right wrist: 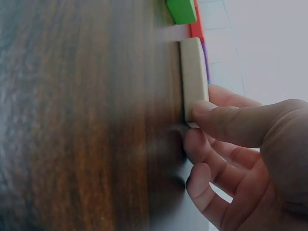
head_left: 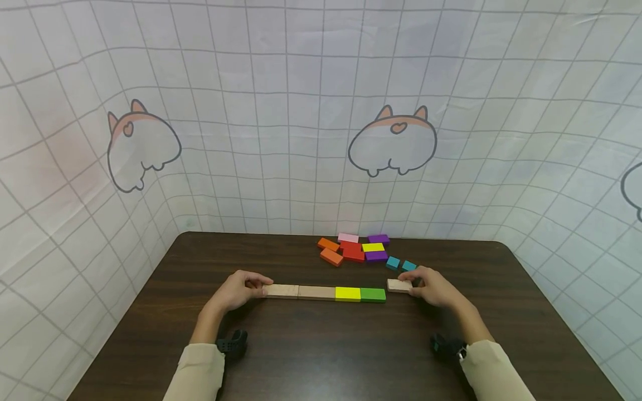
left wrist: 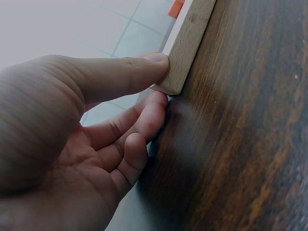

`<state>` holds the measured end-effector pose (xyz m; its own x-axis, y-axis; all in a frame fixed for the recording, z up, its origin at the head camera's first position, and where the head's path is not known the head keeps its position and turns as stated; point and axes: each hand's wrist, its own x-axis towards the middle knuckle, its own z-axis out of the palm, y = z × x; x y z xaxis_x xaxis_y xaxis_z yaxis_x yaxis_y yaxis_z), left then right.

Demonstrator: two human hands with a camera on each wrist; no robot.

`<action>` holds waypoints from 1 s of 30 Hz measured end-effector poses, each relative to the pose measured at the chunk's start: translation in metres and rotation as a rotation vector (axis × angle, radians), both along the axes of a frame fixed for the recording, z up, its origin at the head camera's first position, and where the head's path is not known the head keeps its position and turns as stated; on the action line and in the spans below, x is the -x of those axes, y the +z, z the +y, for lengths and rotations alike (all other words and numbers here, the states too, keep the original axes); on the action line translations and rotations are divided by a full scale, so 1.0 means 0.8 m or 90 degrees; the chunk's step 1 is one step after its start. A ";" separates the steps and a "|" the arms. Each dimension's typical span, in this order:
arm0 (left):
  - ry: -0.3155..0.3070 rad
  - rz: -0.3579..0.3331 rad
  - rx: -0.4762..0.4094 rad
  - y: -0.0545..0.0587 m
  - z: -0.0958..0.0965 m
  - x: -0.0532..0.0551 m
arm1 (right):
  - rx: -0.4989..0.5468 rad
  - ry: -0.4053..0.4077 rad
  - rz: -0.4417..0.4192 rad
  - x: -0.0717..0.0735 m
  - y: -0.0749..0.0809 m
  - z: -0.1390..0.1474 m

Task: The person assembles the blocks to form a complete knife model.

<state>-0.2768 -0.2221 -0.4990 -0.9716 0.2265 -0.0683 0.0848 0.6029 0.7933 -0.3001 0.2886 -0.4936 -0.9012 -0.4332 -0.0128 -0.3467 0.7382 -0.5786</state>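
Note:
A straight row of blocks lies on the dark table: a plain wooden block (head_left: 282, 291) at the left end, a tan block (head_left: 317, 293), a yellow block (head_left: 348, 294) and a green block (head_left: 373, 295). My left hand (head_left: 238, 291) pinches the row's left end between thumb and fingers; the left wrist view shows the thumb on the side of that wooden block (left wrist: 187, 45). Just right of the green block, with a small gap between, my right hand (head_left: 435, 287) pinches a loose plain wooden block (head_left: 397, 285) by its right end. In the right wrist view this block (right wrist: 193, 72) lies lengthwise toward the green one.
Behind the row lie several loose blocks, among them an orange block (head_left: 331, 257), a red block (head_left: 353, 252), a pink block (head_left: 348, 238) and a purple block (head_left: 377, 256). Two small teal blocks (head_left: 393, 263) sit close to the right hand. A white grid-patterned curtain (head_left: 281, 139) surrounds the table.

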 end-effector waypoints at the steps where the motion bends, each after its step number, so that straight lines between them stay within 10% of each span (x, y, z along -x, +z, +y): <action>1: 0.001 -0.002 0.000 0.000 0.000 0.000 | 0.003 0.000 -0.003 -0.001 0.000 0.001; 30: -0.001 -0.008 -0.002 0.002 0.000 -0.001 | 0.068 0.018 -0.060 -0.021 0.006 0.001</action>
